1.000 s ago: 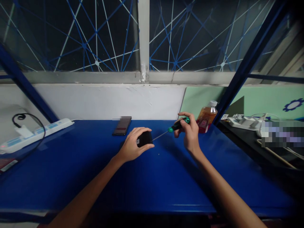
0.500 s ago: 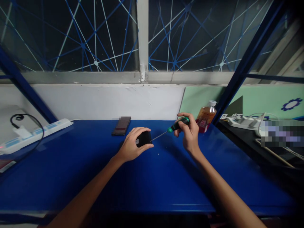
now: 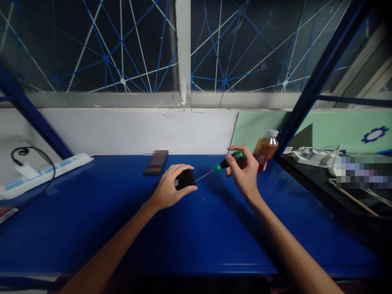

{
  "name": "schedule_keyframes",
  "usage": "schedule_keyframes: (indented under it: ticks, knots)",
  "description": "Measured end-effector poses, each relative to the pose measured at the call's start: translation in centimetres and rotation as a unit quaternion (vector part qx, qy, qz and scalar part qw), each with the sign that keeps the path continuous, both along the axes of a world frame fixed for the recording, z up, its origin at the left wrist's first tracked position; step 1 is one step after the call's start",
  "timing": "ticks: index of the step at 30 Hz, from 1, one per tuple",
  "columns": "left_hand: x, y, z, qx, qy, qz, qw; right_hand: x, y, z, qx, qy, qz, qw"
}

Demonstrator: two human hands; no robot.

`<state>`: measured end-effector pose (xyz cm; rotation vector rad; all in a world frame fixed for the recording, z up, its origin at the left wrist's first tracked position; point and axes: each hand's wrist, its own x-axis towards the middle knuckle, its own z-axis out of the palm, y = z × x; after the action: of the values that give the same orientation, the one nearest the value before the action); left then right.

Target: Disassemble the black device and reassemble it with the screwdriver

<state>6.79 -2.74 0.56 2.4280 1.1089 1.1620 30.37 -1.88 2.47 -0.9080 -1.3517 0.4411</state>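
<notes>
My left hand (image 3: 168, 188) is closed round a small black box-like device (image 3: 185, 179), thumb on its near side and fingers over the far side. A pale label shows on the device near my palm. In my right hand (image 3: 246, 173) is a screwdriver (image 3: 223, 164) with a black and green handle, held between thumb and fingers. Its thin metal shaft slants down to the left, and the tip meets the right end of the device. What lies right at the tip is too small to make out.
On the blue table (image 3: 190, 237), a dark phone (image 3: 156, 162) lies behind my left hand. A bottle of amber drink (image 3: 266, 150) stands beyond my right hand. A white power strip (image 3: 45, 175) runs along the left, and cables with another strip (image 3: 315, 157) sit at the right.
My right thumb and fingers have shifted slightly on the screwdriver handle, covering more of it. My left hand and the device stay in place.
</notes>
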Motion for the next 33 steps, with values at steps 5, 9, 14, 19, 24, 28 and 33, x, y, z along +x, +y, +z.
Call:
schedule_keyframes:
  ticks: [5,9,14,19,24,28,33]
  knots:
    - [0.07,-0.03,-0.23,0.007,-0.003,-0.003,1.0,-0.42,-0.29,-0.07,0.005,0.0,0.007,1.0]
    - [0.1,0.01,-0.4,0.014,-0.003,-0.004,1.0,-0.56,-0.18,-0.39,0.005,0.011,0.005,1.0]
    - [0.11,0.01,-0.39,0.016,-0.003,-0.005,1.0,-0.58,-0.26,-0.37,0.0,-0.012,-0.021,1.0]
    - [0.17,-0.13,-0.27,0.017,-0.002,-0.009,1.0,-0.51,-0.2,-0.31,0.013,0.003,-0.004,1.0]
    - [0.19,-0.08,-0.3,0.019,0.005,-0.003,1.0,-0.36,-0.14,-0.15,-0.007,-0.023,-0.03,0.999]
    - [-0.01,0.23,-0.5,0.025,0.014,0.004,1.0,-0.31,-0.04,-0.22,-0.014,-0.015,0.034,0.999]
    - [-0.24,0.43,-0.59,0.019,0.022,0.009,1.0,-0.43,-0.3,0.11,-0.045,-0.017,0.016,0.999]
